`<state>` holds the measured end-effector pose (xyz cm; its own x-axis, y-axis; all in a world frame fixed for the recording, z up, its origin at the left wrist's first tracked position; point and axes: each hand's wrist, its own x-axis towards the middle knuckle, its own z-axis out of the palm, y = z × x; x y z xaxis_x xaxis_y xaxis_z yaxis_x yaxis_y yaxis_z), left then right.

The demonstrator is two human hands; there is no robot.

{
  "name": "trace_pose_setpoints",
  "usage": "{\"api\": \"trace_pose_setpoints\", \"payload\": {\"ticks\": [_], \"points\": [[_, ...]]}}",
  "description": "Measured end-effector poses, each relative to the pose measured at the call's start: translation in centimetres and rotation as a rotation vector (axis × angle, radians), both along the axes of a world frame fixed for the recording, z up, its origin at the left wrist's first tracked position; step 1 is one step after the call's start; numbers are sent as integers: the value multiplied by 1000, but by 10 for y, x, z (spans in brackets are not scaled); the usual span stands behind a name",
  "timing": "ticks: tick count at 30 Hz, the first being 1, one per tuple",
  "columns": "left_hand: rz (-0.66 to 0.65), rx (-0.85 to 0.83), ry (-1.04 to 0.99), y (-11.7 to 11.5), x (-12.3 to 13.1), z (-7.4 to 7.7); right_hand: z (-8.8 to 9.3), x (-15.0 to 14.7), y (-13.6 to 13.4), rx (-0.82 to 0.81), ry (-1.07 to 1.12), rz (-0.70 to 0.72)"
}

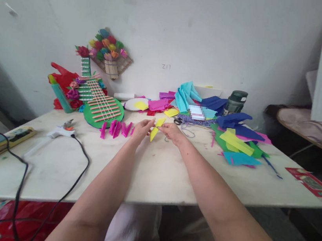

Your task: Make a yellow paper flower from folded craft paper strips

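A narrow strip of yellow paper [157, 130] is held slantwise above the table, pinched between both hands. My left hand [143, 129] grips its left side, and my right hand [171, 132] has thumb and fingertips closed on its right side. Just left of my left hand, several folded magenta paper pieces [115, 128] stand on the white table [159, 175]. Behind my right hand lie black-handled scissors [178, 121] beside a tangle of purple yarn [192, 120].
A green guitar-shaped craft [104, 112] leans at the back left. A glue gun [62, 132] lies left, its black cord [85, 166] crossing the table. Coloured paper [237, 142] is heaped right, near a dark green bottle [236, 102]. A power strip [0, 147] sits at the left edge.
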<state>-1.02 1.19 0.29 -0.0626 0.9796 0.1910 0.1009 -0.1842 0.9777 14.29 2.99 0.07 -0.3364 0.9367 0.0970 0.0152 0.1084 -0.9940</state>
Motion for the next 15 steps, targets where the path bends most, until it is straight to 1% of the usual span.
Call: {"api": "trace_pose_setpoints", "payload": {"ticks": [2, 3, 6, 8, 11, 13, 15], "points": [[-128, 65, 73, -2, 4, -2, 1, -1, -1, 4, 12, 5], [-180, 79, 74, -2, 6, -3, 1, -1, -2, 6, 15, 12], [-293, 34, 60, -3, 8, -6, 2, -2, -3, 11, -4, 22], [-331, -24, 69, -3, 7, -7, 1, -3, -2, 21, -22, 10], [-335, -85, 51, -2, 5, -8, 0, -3, -1, 55, -33, -8], [-343, -143, 2, -3, 5, -8, -2, -3, 1, 76, -35, -11], [-398, -213, -78, -5, 6, -8, -3, -3, 1, 87, -32, -23]]}}
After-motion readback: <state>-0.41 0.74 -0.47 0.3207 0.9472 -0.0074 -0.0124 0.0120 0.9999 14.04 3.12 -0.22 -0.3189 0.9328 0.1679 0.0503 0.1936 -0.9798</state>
